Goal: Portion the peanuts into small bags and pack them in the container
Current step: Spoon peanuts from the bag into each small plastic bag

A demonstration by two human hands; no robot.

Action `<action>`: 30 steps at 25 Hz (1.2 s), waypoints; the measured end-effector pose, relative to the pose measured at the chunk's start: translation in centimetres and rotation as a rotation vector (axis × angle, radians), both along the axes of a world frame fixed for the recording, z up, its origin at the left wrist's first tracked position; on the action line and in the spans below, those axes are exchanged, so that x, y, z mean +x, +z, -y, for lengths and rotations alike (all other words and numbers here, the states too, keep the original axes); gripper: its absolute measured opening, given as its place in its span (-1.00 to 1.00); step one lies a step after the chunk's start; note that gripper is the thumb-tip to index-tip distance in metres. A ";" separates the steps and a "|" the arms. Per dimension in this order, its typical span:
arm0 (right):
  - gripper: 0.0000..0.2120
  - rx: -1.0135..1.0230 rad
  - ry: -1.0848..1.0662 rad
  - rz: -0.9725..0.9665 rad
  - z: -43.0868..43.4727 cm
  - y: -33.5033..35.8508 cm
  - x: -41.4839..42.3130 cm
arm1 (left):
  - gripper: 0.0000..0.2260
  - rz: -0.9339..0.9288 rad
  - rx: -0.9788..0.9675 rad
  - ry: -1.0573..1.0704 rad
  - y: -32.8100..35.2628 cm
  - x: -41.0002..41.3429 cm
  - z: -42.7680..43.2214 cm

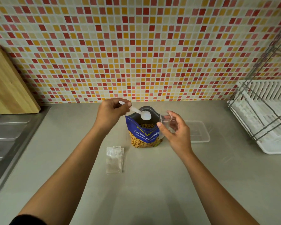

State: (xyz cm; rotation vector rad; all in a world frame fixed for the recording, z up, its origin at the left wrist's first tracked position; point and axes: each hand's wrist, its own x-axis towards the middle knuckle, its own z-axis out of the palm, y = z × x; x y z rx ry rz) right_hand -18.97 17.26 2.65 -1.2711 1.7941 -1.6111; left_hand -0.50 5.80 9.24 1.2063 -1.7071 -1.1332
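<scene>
A blue bag of salted peanuts (143, 135) stands upright and open in the middle of the counter. My left hand (111, 112) pinches the handle of a white plastic spoon (143, 113), whose empty bowl hovers over the bag's mouth. My right hand (175, 130) holds a small clear bag (166, 120) open just right of the peanut bag. A stack of empty small clear bags (114, 159) lies flat in front of it. A clear plastic container (201, 137) sits to the right, partly behind my right hand.
A wooden cutting board (8, 85) leans on the tiled wall at the left, above a steel sink drainboard (8, 132). A white dish rack with a wire frame (266, 116) fills the right side. Grey counter (152, 184) stretches in front.
</scene>
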 end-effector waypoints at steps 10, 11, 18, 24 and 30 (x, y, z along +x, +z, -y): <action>-0.51 0.129 0.132 -0.167 0.6 0.2 -1.3 | -0.74 0.752 -0.474 -0.165 -2.4 -4.1 0.0; -0.51 0.127 0.142 -0.189 0.6 0.3 -1.4 | -0.74 0.747 -0.485 -0.149 -2.3 -4.2 0.1; -0.58 0.150 0.167 -0.228 0.4 0.9 -1.8 | -0.72 1.025 -0.597 -0.090 -1.4 -4.5 -1.3; -0.57 0.148 0.154 -0.230 0.3 0.9 -1.6 | -0.77 0.918 -0.278 -0.014 -2.2 -4.9 -0.8; -0.53 0.162 0.157 -0.249 0.2 0.8 -1.3 | -0.85 0.452 0.148 0.087 -2.9 -5.0 0.9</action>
